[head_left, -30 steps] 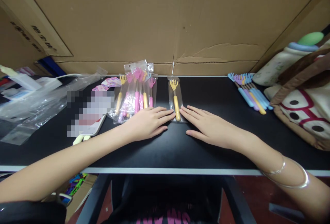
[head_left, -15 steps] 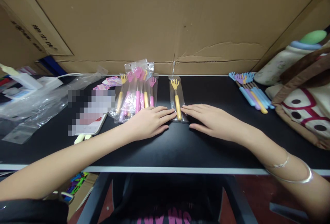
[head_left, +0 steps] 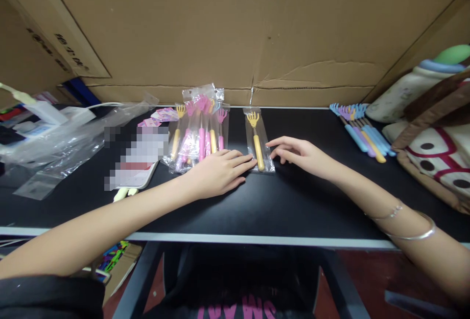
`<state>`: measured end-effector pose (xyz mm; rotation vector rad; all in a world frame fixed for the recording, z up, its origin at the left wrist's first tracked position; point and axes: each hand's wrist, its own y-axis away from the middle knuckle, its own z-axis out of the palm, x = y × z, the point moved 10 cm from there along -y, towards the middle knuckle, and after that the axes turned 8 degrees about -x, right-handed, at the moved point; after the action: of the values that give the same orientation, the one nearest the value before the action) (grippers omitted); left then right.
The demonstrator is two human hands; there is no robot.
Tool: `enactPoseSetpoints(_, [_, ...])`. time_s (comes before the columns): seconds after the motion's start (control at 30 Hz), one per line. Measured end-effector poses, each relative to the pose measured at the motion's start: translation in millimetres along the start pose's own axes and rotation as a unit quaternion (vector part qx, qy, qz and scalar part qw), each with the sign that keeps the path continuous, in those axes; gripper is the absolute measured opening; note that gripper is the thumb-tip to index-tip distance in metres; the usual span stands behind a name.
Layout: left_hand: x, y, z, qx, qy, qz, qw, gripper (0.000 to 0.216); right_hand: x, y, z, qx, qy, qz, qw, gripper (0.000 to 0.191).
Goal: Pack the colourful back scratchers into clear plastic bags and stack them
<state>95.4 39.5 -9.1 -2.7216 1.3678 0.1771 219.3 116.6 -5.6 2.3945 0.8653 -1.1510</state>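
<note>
A yellow claw-headed scratcher sealed in a clear bag (head_left: 257, 140) lies on the black table (head_left: 279, 201). My left hand (head_left: 218, 172) lies flat and open, its fingertips touching the bag's lower left edge. My right hand (head_left: 299, 153) hovers just right of the bag, fingers loosely apart and holding nothing. Left of the bag lies a heap of bagged pink and yellow scratchers (head_left: 200, 130).
Loose blue, purple and yellow scratchers (head_left: 362, 130) lie at the back right beside a patterned cloth bag (head_left: 435, 150). Empty clear bags (head_left: 66, 140) and a pixelated flat object (head_left: 134, 160) lie at the left. A cardboard wall (head_left: 235, 30) closes the back.
My right hand has lifted off the bag's lower right edge and drawn back to the right and up. The left hand has stayed in place. The view has shifted slightly.
</note>
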Motion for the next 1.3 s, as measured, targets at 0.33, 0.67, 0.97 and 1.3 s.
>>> enactPoseSetpoints(0.33, [-1,3,-1,0.034,0.016,0.002,0.999,0.044,11,8,19,-0.039,-0.239,0.099,0.965,0.04])
enactPoseSetpoints(0.67, [0,1,-4,0.033,0.029,0.001,0.999,0.043,-1,4,16,-0.031,-0.139,0.026,0.99,0.042])
enactPoseSetpoints(0.97, [-2,3,-15,0.079,0.01,-0.019,0.997,0.034,-33,12,24,0.0,0.259,-0.108,0.96,0.023])
enactPoseSetpoints(1.3, [-4,6,-24,0.127,-0.046,-0.054,0.989,0.025,-60,24,37,0.042,0.443,-0.212,0.87,0.024])
